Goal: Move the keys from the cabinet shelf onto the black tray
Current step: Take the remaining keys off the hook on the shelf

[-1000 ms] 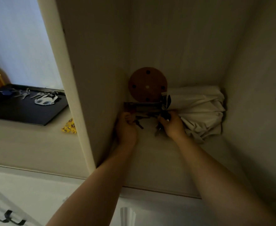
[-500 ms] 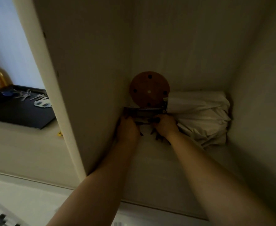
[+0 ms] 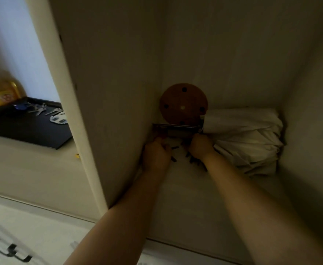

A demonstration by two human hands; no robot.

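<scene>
Both my hands reach deep into the dim cabinet, onto its shelf [image 3: 191, 196]. My left hand [image 3: 155, 156] is closed over dark keys by the left wall. My right hand [image 3: 200, 147] is closed on another bunch of keys [image 3: 192, 159], whose tips stick out under it. A few dark key tips [image 3: 174, 148] show between the hands. Outside the cabinet at the left lies the black tray [image 3: 23, 129] with several silver keys [image 3: 42, 109] and a blue fob [image 3: 21, 106] on it.
A round brown disc [image 3: 183, 105] leans on the cabinet's back wall above a small metal box [image 3: 177, 130]. Crumpled white cloth [image 3: 246, 138] fills the right back corner. The cabinet's side panel [image 3: 91, 92] stands between shelf and tray. A yellow bottle [image 3: 2, 88] stands behind the tray.
The view has swung slightly, with the hands staying at the back of the shelf. My hands have closed tighter over the keys, and fewer keys show between them.
</scene>
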